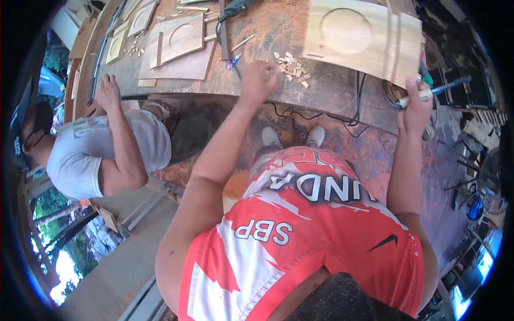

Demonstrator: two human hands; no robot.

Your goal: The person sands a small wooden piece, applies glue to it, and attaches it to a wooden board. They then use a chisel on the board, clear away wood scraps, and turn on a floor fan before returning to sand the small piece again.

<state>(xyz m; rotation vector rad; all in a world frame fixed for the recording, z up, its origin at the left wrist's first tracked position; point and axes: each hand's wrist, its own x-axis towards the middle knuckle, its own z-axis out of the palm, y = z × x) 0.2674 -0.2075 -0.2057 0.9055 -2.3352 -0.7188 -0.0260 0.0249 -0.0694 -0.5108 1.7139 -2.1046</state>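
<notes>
My left hand (259,80) is over the near part of the workbench, fingers curled in, just left of a small pile of wooden pieces (293,69). What is in those fingers I cannot tell. At the bench's right end, my right hand (416,107) is wrapped round a slim hand tool (425,95) with a pale handle and a blue-grey shaft pointing right. Close above that hand lies a pale wooden panel (369,40) with a round recess and a strip across it. A small blue-and-red tube (233,62) lies left of my left hand.
More recessed panels (184,38) and loose strips cover the left of the sawdust-strewn workbench (278,29). A corded power tool (235,8) lies at the back. Black cables (321,115) hang along the front edge. Another person (107,144) works at the left.
</notes>
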